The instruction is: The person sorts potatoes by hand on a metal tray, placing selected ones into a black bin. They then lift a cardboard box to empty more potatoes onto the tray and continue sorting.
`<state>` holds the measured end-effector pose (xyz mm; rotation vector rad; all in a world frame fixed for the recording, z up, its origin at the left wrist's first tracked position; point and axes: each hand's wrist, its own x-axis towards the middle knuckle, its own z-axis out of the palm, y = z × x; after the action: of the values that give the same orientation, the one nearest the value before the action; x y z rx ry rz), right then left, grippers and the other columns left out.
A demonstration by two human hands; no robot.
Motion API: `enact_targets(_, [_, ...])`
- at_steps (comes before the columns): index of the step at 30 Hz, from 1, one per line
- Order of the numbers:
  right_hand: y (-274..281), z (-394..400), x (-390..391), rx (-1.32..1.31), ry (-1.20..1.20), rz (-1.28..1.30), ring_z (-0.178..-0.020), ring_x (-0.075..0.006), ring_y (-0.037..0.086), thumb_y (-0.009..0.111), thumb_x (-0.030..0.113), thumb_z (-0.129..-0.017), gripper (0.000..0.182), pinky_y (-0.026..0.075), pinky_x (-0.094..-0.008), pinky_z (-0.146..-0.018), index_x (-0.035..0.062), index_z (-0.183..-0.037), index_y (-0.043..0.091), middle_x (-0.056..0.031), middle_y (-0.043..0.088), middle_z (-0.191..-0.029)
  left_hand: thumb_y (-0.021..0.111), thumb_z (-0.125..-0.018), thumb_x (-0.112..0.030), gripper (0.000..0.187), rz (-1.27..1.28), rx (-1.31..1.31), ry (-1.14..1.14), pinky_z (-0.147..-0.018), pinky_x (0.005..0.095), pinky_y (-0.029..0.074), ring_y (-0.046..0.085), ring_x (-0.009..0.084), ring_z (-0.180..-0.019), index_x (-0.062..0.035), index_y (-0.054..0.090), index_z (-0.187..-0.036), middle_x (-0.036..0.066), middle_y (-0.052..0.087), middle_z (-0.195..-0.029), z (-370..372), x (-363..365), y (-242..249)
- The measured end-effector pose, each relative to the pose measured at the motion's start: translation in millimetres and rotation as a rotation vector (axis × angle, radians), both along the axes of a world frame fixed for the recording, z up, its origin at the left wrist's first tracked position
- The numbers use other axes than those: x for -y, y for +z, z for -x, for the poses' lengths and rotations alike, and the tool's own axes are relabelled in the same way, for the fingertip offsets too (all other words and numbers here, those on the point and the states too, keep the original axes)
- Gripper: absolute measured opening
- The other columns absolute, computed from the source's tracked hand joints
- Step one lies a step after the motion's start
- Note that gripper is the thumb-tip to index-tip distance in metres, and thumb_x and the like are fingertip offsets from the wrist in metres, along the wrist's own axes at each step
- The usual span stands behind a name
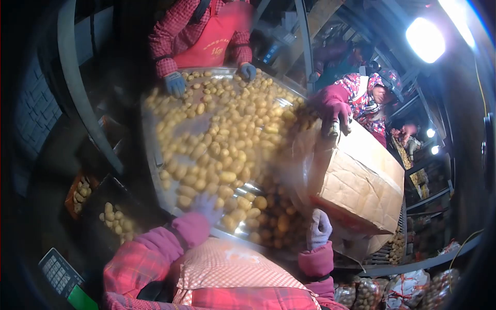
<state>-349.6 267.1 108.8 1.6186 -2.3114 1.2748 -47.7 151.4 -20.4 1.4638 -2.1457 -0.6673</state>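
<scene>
Many potatoes (227, 150) lie on a metal sorting table (151, 150). My left hand (207, 207), gloved and blurred, is at the table's near edge beside the potatoes, its fingers apart. My right hand (319, 230), also gloved, is raised at the lower corner of a large cardboard box (361, 181), fingers bent; whether it touches the box cannot be made out. The box is tilted, its opening toward the potatoes. A co-worker's gloved hand (337, 116) grips the box's upper edge.
Across the table stands a co-worker in a red apron (204, 49), gloved hands at the far edge. Crates of potatoes (118, 219) sit at the lower left, near a keypad device (61, 268). Filled bags (405, 289) line the lower right. Metal posts rise around the table.
</scene>
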Motion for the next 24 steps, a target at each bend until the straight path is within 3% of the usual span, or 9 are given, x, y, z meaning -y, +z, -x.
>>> enact_targets(1, [6, -2, 8, -0.033, 0.075, 0.226, -0.063, -0.0135, 0.053, 0.054, 0.013, -0.087, 0.015, 0.045, -0.0293, -0.060, 0.0011, -0.092, 0.061, -0.0079, 0.057, -0.071, 0.060, -0.075, -0.035, 0.048, 0.005, -0.002, 0.000, -0.088, 0.0471, 0.039, 0.045, 0.0377, -0.104, -0.0084, 0.053, -0.114, 0.017, 0.045, -0.117, 0, -1, 0])
enact_targets(4, [58, -14, 13, 0.114, -0.173, 0.273, -0.077, -0.0208, 0.057, 0.051, 0.018, -0.090, 0.025, 0.046, -0.0310, -0.074, -0.0004, -0.106, 0.057, -0.0115, 0.060, -0.083, 0.060, -0.074, -0.035, 0.046, 0.014, -0.059, -0.006, -0.086, 0.0483, 0.040, 0.046, 0.0370, -0.102, -0.0086, 0.054, -0.112, 0.017, 0.046, -0.114, -3, 0, 2])
enact_targets(5, [31, 41, 4, -0.118, -0.109, 0.282, -0.091, -0.0256, 0.056, 0.051, 0.020, -0.090, 0.029, 0.045, -0.0357, -0.082, 0.0008, -0.112, 0.055, -0.0161, 0.058, -0.102, 0.060, -0.074, -0.035, 0.046, 0.016, -0.044, -0.017, -0.085, 0.0482, 0.040, 0.046, 0.0365, -0.102, -0.0090, 0.054, -0.111, 0.016, 0.046, -0.113, -3, 1, 0])
enact_targets(6, [44, 42, 9, -0.138, -0.102, 0.292, -0.091, -0.0256, 0.056, 0.051, 0.020, -0.090, 0.029, 0.045, -0.0357, -0.082, 0.0008, -0.112, 0.055, -0.0161, 0.058, -0.102, 0.060, -0.073, -0.035, 0.046, 0.019, -0.027, -0.023, -0.085, 0.0480, 0.040, 0.046, 0.0360, -0.102, -0.0093, 0.054, -0.111, 0.016, 0.046, -0.113, -2, 2, 0])
enact_targets(8, [74, 32, 17, -0.782, -0.279, 0.321, -0.105, -0.0315, 0.052, 0.051, 0.022, -0.090, 0.033, 0.041, -0.0405, -0.090, 0.0014, -0.115, 0.054, -0.0184, 0.052, -0.116, 0.061, -0.072, -0.034, 0.044, -0.006, -0.030, -0.013, -0.084, 0.0471, 0.040, 0.046, 0.0347, -0.102, -0.0099, 0.055, -0.108, 0.015, 0.046, -0.111, -1, 3, 5])
enact_targets(10, [74, 42, 29, -0.738, -0.285, 0.297, -0.110, -0.0359, 0.049, 0.053, 0.028, -0.088, 0.040, 0.039, -0.0438, -0.093, 0.0020, -0.119, 0.051, -0.0194, 0.050, -0.121, 0.062, -0.071, -0.029, 0.032, 0.122, -0.110, -0.017, -0.081, 0.0479, 0.038, 0.045, 0.0370, -0.093, -0.0083, 0.056, -0.095, 0.015, 0.049, -0.104, 0, 2, 1])
enact_targets(13, [72, 48, 60, -0.849, -0.360, 0.236, -0.121, -0.0381, 0.038, 0.055, 0.041, -0.085, 0.057, 0.030, -0.0480, -0.100, 0.0061, -0.128, 0.043, -0.0204, 0.039, -0.133, 0.062, -0.072, -0.029, 0.031, 0.099, -0.103, -0.008, -0.082, 0.0479, 0.037, 0.044, 0.0358, -0.097, -0.0090, 0.056, -0.095, 0.014, 0.048, -0.107, 0, -1, 7])
enact_targets(18, [94, 69, 101, -1.061, -0.481, 0.240, -0.124, -0.0379, 0.035, 0.055, 0.048, -0.082, 0.061, 0.028, -0.0488, -0.102, 0.0093, -0.128, 0.045, -0.0179, 0.038, -0.135, 0.060, -0.074, -0.030, 0.034, -0.016, 0.009, -0.006, -0.088, 0.0490, 0.036, 0.043, 0.0354, -0.103, -0.0114, 0.055, -0.101, 0.013, 0.045, -0.119, 2, 0, 10])
enact_targets(24, [149, 123, 180, -1.160, -0.222, 0.550, -0.110, -0.0360, 0.050, 0.059, 0.034, -0.080, 0.037, 0.038, -0.0471, -0.092, 0.0089, -0.107, 0.061, -0.0159, 0.057, -0.115, 0.059, -0.074, -0.032, 0.039, 0.046, 0.060, 0.009, -0.089, 0.0468, 0.037, 0.045, 0.0359, -0.103, -0.0069, 0.055, -0.104, 0.016, 0.050, -0.112, 4, -5, 7])
